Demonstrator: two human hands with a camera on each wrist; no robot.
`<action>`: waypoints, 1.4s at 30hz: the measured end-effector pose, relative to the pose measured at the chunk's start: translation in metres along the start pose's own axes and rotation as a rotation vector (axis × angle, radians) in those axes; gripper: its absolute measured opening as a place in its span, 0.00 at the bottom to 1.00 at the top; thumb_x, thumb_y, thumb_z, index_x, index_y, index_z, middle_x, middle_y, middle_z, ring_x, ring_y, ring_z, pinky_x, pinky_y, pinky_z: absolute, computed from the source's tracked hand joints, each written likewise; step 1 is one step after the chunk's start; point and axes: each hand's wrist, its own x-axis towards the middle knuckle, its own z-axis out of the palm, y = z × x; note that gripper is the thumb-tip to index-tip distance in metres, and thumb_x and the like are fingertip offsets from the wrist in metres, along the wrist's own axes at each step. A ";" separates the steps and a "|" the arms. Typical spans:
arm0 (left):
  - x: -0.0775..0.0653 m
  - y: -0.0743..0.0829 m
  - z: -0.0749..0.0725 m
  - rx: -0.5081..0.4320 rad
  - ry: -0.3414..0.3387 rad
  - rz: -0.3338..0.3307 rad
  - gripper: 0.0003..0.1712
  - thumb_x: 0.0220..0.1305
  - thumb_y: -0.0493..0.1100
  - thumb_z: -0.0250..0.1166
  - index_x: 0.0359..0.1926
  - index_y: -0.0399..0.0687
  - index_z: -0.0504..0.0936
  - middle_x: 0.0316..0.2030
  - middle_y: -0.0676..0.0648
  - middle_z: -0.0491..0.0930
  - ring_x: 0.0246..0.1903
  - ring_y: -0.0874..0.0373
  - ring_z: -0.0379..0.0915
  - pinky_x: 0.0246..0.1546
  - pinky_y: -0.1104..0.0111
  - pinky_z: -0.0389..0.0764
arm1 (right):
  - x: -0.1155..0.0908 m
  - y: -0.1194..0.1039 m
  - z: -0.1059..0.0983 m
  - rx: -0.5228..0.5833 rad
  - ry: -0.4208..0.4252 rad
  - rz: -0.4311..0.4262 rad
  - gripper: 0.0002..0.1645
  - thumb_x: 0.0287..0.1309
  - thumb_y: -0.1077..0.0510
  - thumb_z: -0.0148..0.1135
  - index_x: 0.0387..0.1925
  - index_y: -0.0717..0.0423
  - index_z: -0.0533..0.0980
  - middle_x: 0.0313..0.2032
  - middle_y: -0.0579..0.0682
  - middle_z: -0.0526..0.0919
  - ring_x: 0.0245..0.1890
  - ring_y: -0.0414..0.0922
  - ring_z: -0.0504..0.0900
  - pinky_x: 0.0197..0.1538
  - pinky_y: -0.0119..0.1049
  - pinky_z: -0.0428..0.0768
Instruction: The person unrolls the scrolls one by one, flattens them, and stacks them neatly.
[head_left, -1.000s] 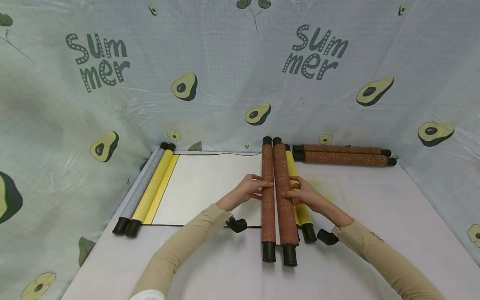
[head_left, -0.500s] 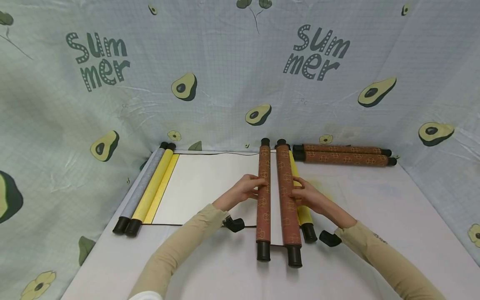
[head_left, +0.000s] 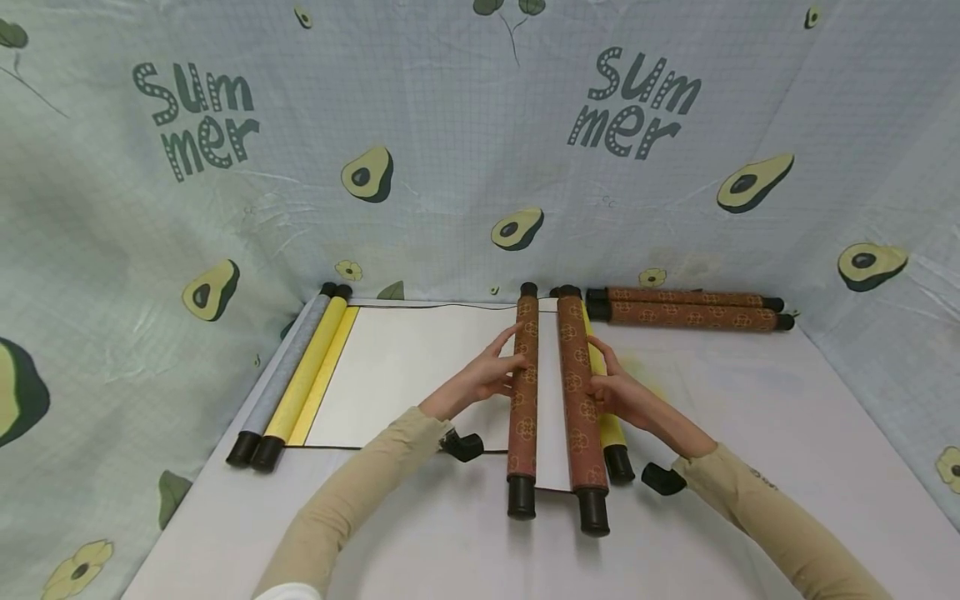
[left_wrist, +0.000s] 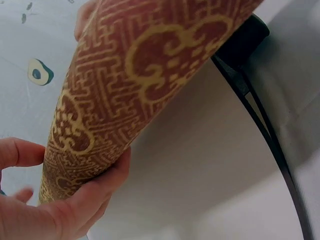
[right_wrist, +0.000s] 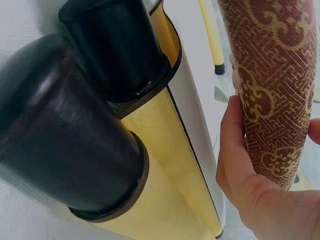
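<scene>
Left hand (head_left: 483,375) grips the left roll (head_left: 524,412); right hand (head_left: 618,390) grips the right roll (head_left: 582,408), each near mid-length. The sheet (head_left: 552,417) spans between the hands. The 2 rolls should handle stiff and light; the sheet likely creases, so hold the rolls.

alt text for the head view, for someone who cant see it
A person's left-hand grip and right-hand grip hold the two reddish-brown patterned rollers of a slightly open white scroll. A wider yellow-trimmed scroll lies open beneath, and two brown patterned rolls lie at the back right of the table.
</scene>
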 end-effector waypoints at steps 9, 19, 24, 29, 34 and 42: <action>-0.001 0.001 -0.008 0.048 -0.064 -0.001 0.30 0.63 0.35 0.47 0.64 0.60 0.58 0.49 0.40 0.65 0.40 0.45 0.72 0.30 0.59 0.76 | 0.000 0.001 -0.003 -0.045 -0.064 -0.027 0.28 0.58 0.65 0.42 0.58 0.40 0.58 0.56 0.49 0.50 0.22 0.38 0.60 0.30 0.33 0.62; -0.002 0.001 -0.007 0.063 -0.027 -0.003 0.27 0.62 0.39 0.54 0.61 0.59 0.60 0.60 0.38 0.58 0.54 0.30 0.62 0.46 0.43 0.69 | 0.002 -0.001 -0.004 -0.206 0.004 -0.001 0.20 0.59 0.46 0.52 0.51 0.43 0.60 0.42 0.49 0.61 0.26 0.42 0.65 0.29 0.37 0.67; -0.004 0.003 -0.004 0.103 0.009 -0.015 0.28 0.60 0.37 0.57 0.60 0.60 0.61 0.60 0.40 0.57 0.53 0.34 0.65 0.47 0.46 0.70 | 0.001 -0.001 -0.009 -0.231 -0.019 -0.016 0.24 0.59 0.49 0.54 0.53 0.43 0.57 0.27 0.46 0.63 0.22 0.41 0.59 0.28 0.36 0.63; -0.005 0.002 -0.006 0.139 0.020 -0.011 0.31 0.58 0.38 0.60 0.59 0.62 0.61 0.55 0.38 0.64 0.51 0.38 0.69 0.45 0.49 0.73 | 0.000 -0.003 -0.012 -0.218 -0.047 -0.030 0.31 0.58 0.52 0.55 0.59 0.41 0.52 0.25 0.45 0.62 0.22 0.40 0.60 0.33 0.38 0.66; -0.004 0.000 -0.010 0.147 0.031 -0.011 0.30 0.58 0.38 0.60 0.58 0.62 0.61 0.50 0.40 0.67 0.41 0.48 0.74 0.39 0.55 0.74 | -0.001 -0.004 -0.013 -0.221 -0.071 -0.045 0.36 0.58 0.54 0.55 0.63 0.43 0.48 0.38 0.52 0.62 0.24 0.40 0.63 0.34 0.40 0.70; -0.008 0.000 -0.013 0.101 0.032 -0.036 0.28 0.60 0.36 0.57 0.58 0.61 0.60 0.47 0.44 0.66 0.33 0.54 0.70 0.34 0.60 0.71 | -0.003 -0.003 -0.013 -0.194 -0.079 -0.051 0.38 0.58 0.57 0.54 0.65 0.44 0.47 0.58 0.60 0.49 0.30 0.42 0.67 0.34 0.40 0.70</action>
